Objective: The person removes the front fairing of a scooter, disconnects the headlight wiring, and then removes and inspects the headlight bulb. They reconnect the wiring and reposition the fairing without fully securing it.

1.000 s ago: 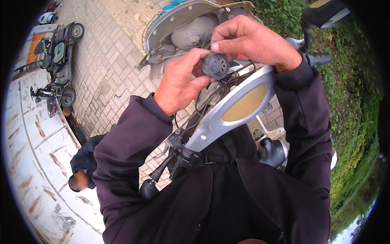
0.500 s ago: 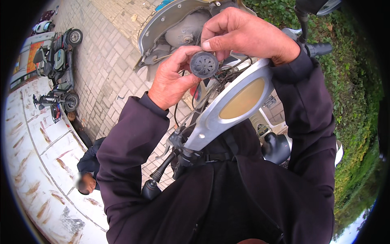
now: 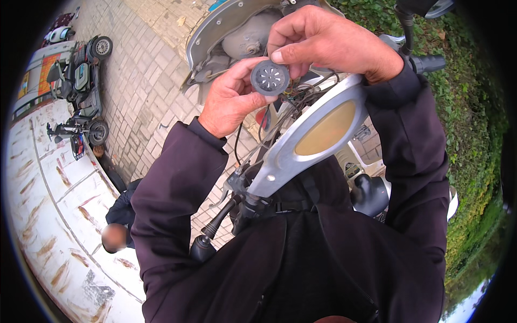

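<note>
Between the thumb and fingers of my left hand [image 3: 231,102] is a small round grey horn [image 3: 270,78], its slotted face turned up toward me. My right hand [image 3: 328,43] is closed in a pinch at the horn's upper right edge, the thumb tip against or very near its rim. Whatever those fingers grip is hidden behind them. Just below the horn, a tangle of loose wires [image 3: 295,101] runs out of the scooter's opened front. A silver handlebar cover [image 3: 273,171] with a yellowish oval panel [image 3: 326,129] lies across the handlebar, below my hands.
The detached front shell [image 3: 195,51] sits beyond my hands. A brake lever and grip [image 3: 219,218] stick out at left, a mirror [image 3: 417,21] at upper right. A hedge [image 3: 463,145] lines the right. Parked scooters [image 3: 81,81] and a person [image 3: 121,215] by a white surface [image 3: 59,215] are at left.
The horn has tipped slightly, its slotted face now lighter and more open to view. Both hands keep their hold close together, and the whole view has shifted a little.
</note>
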Demonstrator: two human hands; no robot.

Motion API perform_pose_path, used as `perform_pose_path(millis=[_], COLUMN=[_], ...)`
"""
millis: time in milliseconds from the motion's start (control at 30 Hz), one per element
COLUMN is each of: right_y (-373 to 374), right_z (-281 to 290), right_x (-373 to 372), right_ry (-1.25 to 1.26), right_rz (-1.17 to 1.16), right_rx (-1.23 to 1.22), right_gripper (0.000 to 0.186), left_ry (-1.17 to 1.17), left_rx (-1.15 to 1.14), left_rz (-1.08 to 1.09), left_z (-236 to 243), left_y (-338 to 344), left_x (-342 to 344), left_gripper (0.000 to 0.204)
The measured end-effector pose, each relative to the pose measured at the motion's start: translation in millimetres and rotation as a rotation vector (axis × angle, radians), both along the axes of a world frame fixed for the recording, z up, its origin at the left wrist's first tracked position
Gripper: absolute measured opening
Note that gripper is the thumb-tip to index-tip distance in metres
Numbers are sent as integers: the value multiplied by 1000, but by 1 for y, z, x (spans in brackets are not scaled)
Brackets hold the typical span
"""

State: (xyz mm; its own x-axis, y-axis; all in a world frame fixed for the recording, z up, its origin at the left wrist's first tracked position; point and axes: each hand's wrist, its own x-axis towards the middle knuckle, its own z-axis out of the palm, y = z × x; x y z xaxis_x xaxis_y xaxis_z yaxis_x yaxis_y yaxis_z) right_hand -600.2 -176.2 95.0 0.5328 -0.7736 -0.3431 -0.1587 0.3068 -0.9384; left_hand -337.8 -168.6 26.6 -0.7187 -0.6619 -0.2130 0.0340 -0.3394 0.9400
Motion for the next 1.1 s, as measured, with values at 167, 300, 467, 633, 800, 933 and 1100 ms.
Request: perform_pose_path(millis=[167, 300, 467, 633, 800, 933, 1100], right_y=[1, 1, 1, 4, 11, 6, 3], right_z=[3, 6, 3, -2, 7, 11, 7], right_x=[0, 1, -1, 3, 6, 4, 0], right_ry=[-7, 107, 91, 144, 280, 212, 209], right_rz=[-4, -15, 0, -33, 26, 59, 101], right_rx=[-41, -25, -117, -215, -362, -248, -236], right_gripper=[12, 13, 16, 26, 33, 38, 39], left_ry=[-17, -6, 21, 19, -171, -141, -194], left_rx=[25, 45, 51, -2, -97, -227, -146], left_rz=[-4, 11, 15, 35, 58, 88, 44], left_z=[1, 2, 5, 7, 15, 20, 21], left_y=[-1, 0, 1, 2, 2, 2, 0], left_x=[0, -1, -4, -7, -9, -14, -10], left_gripper=[59, 57, 49, 45, 41, 37, 35])
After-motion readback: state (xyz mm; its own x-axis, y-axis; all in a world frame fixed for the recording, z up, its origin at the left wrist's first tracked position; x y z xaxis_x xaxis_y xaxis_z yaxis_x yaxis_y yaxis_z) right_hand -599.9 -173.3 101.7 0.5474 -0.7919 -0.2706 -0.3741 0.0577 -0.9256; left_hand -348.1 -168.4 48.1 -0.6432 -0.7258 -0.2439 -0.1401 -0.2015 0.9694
